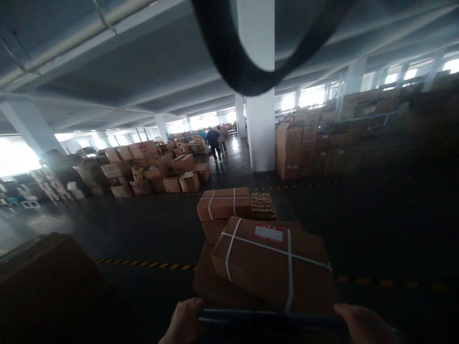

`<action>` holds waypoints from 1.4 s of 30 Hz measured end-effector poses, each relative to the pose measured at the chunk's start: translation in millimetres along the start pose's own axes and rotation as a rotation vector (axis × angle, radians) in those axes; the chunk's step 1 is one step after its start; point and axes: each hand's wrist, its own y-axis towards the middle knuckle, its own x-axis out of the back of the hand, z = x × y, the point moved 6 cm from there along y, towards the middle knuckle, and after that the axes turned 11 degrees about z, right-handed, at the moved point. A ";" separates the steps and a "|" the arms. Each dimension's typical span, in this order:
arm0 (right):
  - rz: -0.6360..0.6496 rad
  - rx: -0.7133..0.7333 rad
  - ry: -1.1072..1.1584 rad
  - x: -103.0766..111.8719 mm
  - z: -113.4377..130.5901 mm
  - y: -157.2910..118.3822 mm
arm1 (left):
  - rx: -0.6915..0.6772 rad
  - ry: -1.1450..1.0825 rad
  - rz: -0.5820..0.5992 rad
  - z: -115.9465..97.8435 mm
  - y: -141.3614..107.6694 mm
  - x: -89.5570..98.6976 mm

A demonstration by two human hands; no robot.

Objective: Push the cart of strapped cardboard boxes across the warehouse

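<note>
At the bottom of the head view, a dark horizontal bar point(272, 319) runs between my two hands. My left hand point(184, 319) is closed at the bar's left end, and my right hand point(364, 324) is at its right end, fingers curled and partly dark. Just beyond the bar lies a large brown carton point(265, 267) with white straps and a red-and-white label point(268, 233). It rests tilted on other cartons. Farther forward sits another strapped carton point(224, 203), beside a stack of yellowish ridged pieces point(263, 205).
A white pillar point(263, 129) stands ahead, with stacked boxes point(289, 150) to its right. More cartons point(182, 163) line the left. Two people point(214, 142) walk in the aisle. A large dark box point(50, 277) is near on the left. Yellow-black floor tape point(154, 264) crosses the floor.
</note>
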 end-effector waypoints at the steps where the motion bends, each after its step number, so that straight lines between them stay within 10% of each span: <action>1: 0.053 0.010 -0.001 7.2 4.5 15.1 | 0.000 0.014 -0.008 0.4 12.6 8.2; 12: 0.126 0.012 -0.180 80.4 -8.4 182.7 | 0.000 0.059 -0.082 20.3 173.5 77.2; 31: 0.092 0.028 -0.156 111.5 -85.2 509.0 | 0.038 0.083 -0.191 62.1 478.7 173.9; 42: 0.114 0.066 -0.127 125.3 -91.0 682.2 | 0.091 0.088 -0.132 100.9 629.8 235.0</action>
